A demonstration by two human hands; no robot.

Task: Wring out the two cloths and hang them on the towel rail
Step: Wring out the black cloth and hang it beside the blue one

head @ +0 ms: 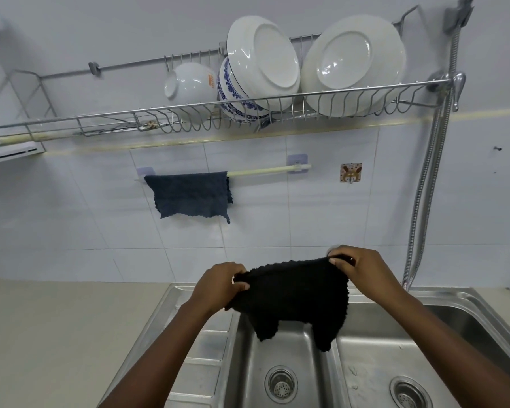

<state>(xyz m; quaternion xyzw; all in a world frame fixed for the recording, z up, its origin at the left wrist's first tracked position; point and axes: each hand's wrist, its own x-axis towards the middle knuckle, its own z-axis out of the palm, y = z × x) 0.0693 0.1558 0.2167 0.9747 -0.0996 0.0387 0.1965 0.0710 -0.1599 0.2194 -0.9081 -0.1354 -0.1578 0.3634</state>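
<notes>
your left hand and right hand each pinch a top corner of the black cloth, holding it spread above the steel sink. the dark blue cloth already hangs over the towel rail on the tiled wall, seemingly folded double at its right edge.

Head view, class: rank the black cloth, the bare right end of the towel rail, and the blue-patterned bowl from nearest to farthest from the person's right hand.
1. Black cloth: pinched by the right hand, above the sink.
2. Towel rail, bare right end: on the wall tiles, up and left.
3. Blue-patterned bowl: in the dish rack, highest up.
</notes>
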